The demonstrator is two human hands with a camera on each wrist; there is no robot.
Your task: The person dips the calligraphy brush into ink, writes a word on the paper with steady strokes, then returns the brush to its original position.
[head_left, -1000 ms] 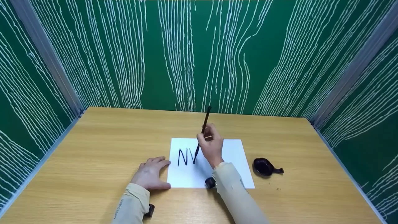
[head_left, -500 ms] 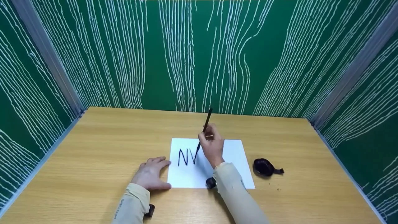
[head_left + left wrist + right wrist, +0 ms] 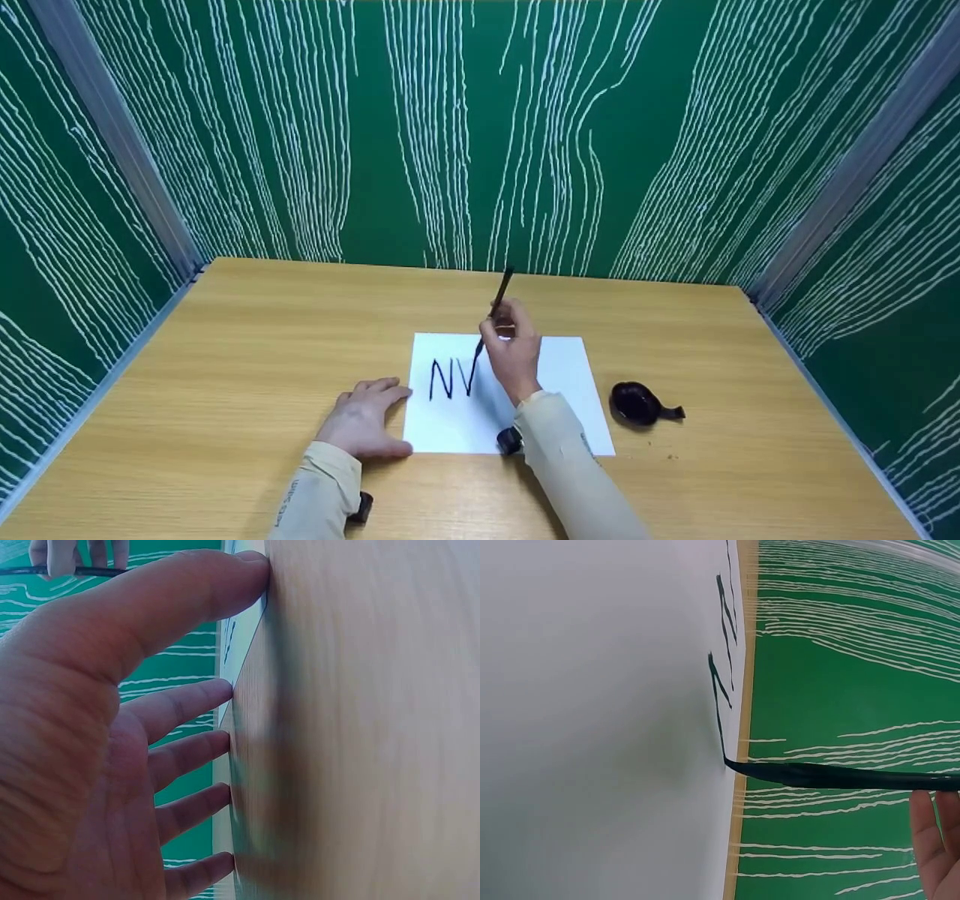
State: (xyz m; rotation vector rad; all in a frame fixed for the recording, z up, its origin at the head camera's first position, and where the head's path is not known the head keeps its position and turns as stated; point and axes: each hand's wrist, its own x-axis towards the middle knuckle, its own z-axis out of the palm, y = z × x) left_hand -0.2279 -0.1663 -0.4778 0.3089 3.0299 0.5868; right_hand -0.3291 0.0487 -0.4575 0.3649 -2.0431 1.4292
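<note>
In the head view, my right hand [image 3: 513, 352] pinches a slim black brush [image 3: 501, 291] over a white sheet of paper [image 3: 564, 367]. The brush tilts, its far end pointing up and away. Seen from the right wrist, the brush tip [image 3: 730, 763] meets the paper at the end of a dark stroke. Black letters [image 3: 441, 379] on the left part of the sheet read N and a V shape. My left hand [image 3: 363, 418] rests at the paper's left edge, fingers spread; the left wrist view shows its thumb [image 3: 187, 596] and index fingertip on that edge.
A small black dish [image 3: 635, 403] with a short handle stands on the wooden table [image 3: 262, 337] right of the paper. A few specks lie below it. Green panels [image 3: 495, 135] with white wavy lines enclose the table's back and sides.
The brush tip has moved up and slightly right from the bottom of the V, leaving a black right-hand stroke. My right hand has shifted slightly right; the left hand has stayed put.
</note>
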